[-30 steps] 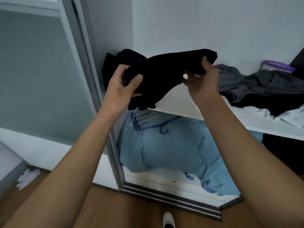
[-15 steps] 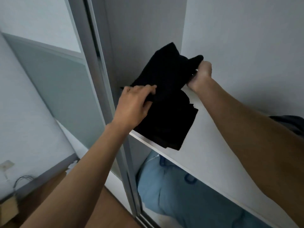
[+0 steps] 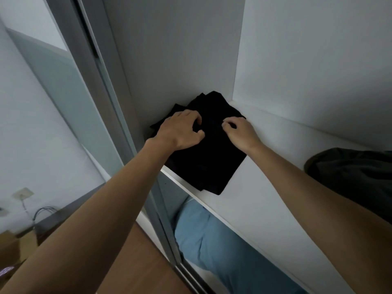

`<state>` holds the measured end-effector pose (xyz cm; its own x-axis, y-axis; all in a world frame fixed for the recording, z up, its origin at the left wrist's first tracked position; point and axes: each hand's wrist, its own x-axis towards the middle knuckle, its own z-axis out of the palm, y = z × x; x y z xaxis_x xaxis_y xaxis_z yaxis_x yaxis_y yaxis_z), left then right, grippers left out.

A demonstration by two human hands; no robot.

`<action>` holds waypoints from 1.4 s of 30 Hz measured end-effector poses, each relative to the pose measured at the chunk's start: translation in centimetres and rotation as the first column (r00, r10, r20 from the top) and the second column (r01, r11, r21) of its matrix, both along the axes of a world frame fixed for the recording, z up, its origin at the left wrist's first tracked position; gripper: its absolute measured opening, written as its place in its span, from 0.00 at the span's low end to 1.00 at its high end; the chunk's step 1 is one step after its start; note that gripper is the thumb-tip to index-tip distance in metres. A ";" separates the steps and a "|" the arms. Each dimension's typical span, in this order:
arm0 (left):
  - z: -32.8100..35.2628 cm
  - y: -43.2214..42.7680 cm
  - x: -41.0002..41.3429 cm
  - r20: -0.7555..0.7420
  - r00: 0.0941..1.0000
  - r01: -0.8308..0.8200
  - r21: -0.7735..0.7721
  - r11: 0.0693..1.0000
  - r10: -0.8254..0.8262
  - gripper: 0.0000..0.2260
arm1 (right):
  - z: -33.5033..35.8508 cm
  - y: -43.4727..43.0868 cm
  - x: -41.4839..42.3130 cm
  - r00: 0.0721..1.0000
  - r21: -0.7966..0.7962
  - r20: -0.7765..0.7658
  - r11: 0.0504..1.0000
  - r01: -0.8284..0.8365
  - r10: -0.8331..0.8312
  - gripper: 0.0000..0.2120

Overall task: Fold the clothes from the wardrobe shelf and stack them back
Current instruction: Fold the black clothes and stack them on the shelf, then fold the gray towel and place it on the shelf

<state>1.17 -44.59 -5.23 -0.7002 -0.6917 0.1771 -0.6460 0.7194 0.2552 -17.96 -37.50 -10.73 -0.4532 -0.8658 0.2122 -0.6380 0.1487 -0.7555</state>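
Resting on the white wardrobe shelf [image 3: 297,141], the folded black garment [image 3: 203,166] sits in the back left corner. Its left side is against the wardrobe's side wall & its near edge is close to the shelf's front lip. More black cloth [image 3: 176,109] pokes out behind it toward the corner; can't tell if that's a separate piece or part of the same one.

Both hands are on top of the garment, side by side, a little apart. The left hand [image 3: 180,129] has fingers & thumb curled toward each other, pinching some black fabric btw them. The right hand [image 3: 239,132] has fingers curled down onto the cloth near its right edge, thumb hidden, so can't tell if it grips or just presses. Both forearms are bare.

Further right on the same shelf, well apart from the black garment, lies a crumpled dark grey garment [image 3: 350,172], partly behind the right forearm. Below the shelf there's light blue fabric [image 3: 212,240]. Left of the shelf runs the grey sliding-door frame [image 3: 101,85]. Lower left: wooden floor [image 3: 137,268], a wall socket [image 3: 22,193] w/ cables [image 3: 45,211] near it, & a cardboard box [image 3: 10,245] at the edge.
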 end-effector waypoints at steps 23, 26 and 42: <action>-6.2 16.8 -17.1 -0.151 0.832 0.472 0.698 0.539 -0.533 0.10 | -1.8 33.8 -7.0 0.553 0.223 -0.418 0.509 0.832 -0.721 0.17; -6.9 17.5 -16.6 -0.193 0.889 0.331 0.897 0.292 -0.414 0.17 | -1.5 33.1 -6.9 0.484 0.074 -0.359 0.493 0.867 -0.798 0.12; -2.7 23.9 -9.3 -0.577 0.772 0.569 0.814 -0.116 -0.266 0.11 | 0.0 38.6 10.8 0.661 0.037 0.398 0.732 0.681 -0.636 0.08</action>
